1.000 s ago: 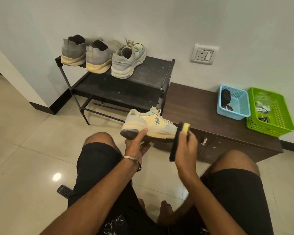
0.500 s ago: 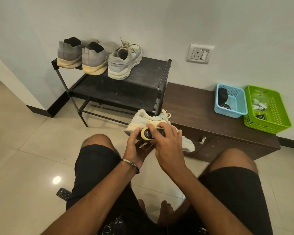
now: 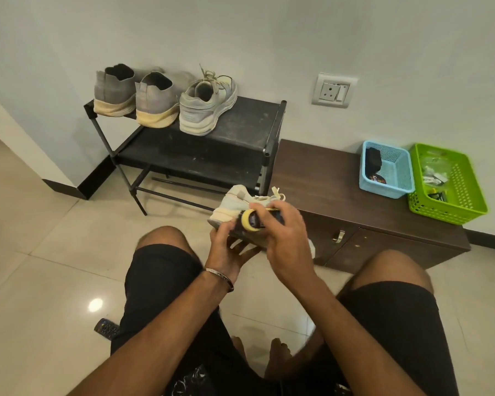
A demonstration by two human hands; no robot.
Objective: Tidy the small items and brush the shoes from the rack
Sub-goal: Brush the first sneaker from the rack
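Both hands busy: our left hand (image 3: 230, 247) cradles the sneaker (image 3: 237, 202) sole, right hand (image 3: 283, 232) grips brush (image 3: 250, 221) across its side.

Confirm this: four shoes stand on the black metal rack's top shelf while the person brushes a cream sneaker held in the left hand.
Wrong count. The head view shows three shoes on the black metal rack; the cream sneaker in the left hand is the fourth.
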